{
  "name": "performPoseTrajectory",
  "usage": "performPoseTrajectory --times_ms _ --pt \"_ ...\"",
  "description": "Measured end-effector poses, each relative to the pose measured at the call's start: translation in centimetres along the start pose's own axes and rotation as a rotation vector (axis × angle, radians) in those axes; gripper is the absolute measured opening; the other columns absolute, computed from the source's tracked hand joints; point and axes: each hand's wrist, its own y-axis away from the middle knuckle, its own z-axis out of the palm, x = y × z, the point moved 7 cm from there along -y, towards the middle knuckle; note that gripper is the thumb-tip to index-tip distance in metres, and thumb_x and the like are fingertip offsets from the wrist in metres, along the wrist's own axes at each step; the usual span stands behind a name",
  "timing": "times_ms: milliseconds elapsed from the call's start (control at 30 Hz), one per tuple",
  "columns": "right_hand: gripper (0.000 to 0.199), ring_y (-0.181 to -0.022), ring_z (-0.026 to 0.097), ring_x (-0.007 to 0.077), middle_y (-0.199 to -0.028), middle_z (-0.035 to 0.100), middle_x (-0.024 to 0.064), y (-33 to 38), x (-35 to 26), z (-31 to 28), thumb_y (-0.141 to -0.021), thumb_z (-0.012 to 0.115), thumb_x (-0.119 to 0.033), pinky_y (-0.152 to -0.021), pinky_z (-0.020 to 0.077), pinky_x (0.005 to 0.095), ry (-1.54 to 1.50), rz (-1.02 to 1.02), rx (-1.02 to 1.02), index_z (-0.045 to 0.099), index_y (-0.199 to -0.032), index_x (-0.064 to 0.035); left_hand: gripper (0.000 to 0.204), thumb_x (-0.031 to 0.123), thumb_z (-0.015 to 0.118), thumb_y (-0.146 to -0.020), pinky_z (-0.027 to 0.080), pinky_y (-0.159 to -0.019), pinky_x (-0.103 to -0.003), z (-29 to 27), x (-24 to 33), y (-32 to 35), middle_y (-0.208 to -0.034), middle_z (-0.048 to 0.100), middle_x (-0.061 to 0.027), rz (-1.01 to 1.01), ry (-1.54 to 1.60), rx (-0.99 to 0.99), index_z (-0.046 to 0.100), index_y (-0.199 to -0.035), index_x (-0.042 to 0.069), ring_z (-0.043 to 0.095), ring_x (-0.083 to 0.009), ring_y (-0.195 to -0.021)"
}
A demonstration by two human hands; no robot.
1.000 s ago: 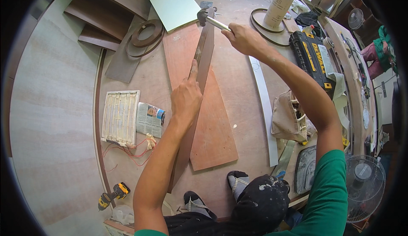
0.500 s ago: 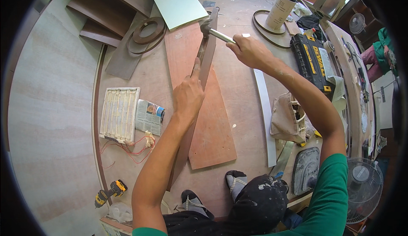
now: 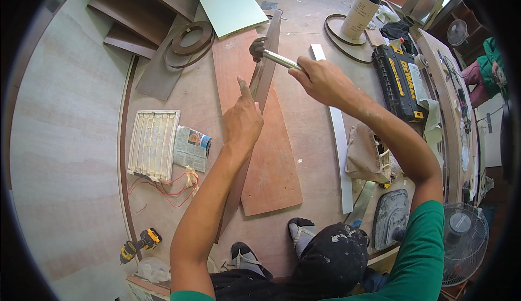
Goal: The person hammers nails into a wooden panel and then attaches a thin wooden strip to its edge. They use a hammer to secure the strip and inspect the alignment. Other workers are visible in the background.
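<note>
My right hand (image 3: 321, 79) is closed round the handle of a hammer (image 3: 280, 59). Its dark head is by the upper part of a long brown wooden board (image 3: 266, 76); I cannot tell whether they touch. The board stands on edge and slants from the far middle toward my feet. Partway along it, my left hand (image 3: 242, 121) grips the board, with the index finger raised off it and pointing away. Beneath lie reddish plywood pieces (image 3: 271, 179), partly hidden by the board and my left arm.
A pale green panel (image 3: 230, 5) and edging rolls (image 3: 191, 39) lie far left. A drill (image 3: 141, 245) lies near left, below a slatted white frame (image 3: 153, 145). To the right are a white strip (image 3: 338, 143), a cloth bag (image 3: 364, 152), a black toolbox (image 3: 399, 81) and a fan (image 3: 464, 241).
The hammer head has shifted slightly left and nearer to me, with my right hand following. My left index finger has lifted off the board and swung left.
</note>
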Motion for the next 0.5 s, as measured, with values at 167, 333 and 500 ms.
performPoseTrajectory --times_ms 167,333,500 --pt "0.04 -0.067 0.063 0.0434 -0.072 0.064 0.022 1.0 1.2 0.5 -0.107 0.057 -0.038 -0.064 0.0487 0.0517 -0.065 0.03 0.025 0.062 -0.095 0.0003 0.072 0.016 0.06 -0.1 0.059 -0.073 -0.047 -0.1 0.2 -0.1 -0.099 0.073 -0.0258 0.032 -0.047 0.001 0.024 -0.156 -0.012 0.074 -0.0391 -0.083" --pt "0.032 -0.074 0.064 0.0472 -0.076 0.063 0.0245 5.4 4.7 3.1 -0.106 0.058 -0.033 -0.066 0.0482 0.0541 -0.303 0.245 0.189 0.055 -0.099 -0.0017 0.062 0.022 0.061 -0.098 0.057 -0.079 -0.053 0.2 -0.8 -0.4 -0.102 0.072 -0.0317 0.031 0.029 0.072 0.041 -0.15 -0.006 0.072 -0.0469 -0.09" --pt "0.023 -0.081 0.065 0.0499 -0.082 0.065 0.026 15.2 11.5 16.4 -0.102 0.062 -0.024 -0.069 0.0479 0.057 -0.325 0.414 0.279 0.054 -0.111 -0.004 0.062 0.028 0.064 -0.098 0.054 -0.087 -0.056 -0.1 -3.1 -0.3 -0.106 0.072 -0.0325 -0.054 0.082 0.026 0.045 -0.147 -0.004 0.07 -0.0506 -0.097"
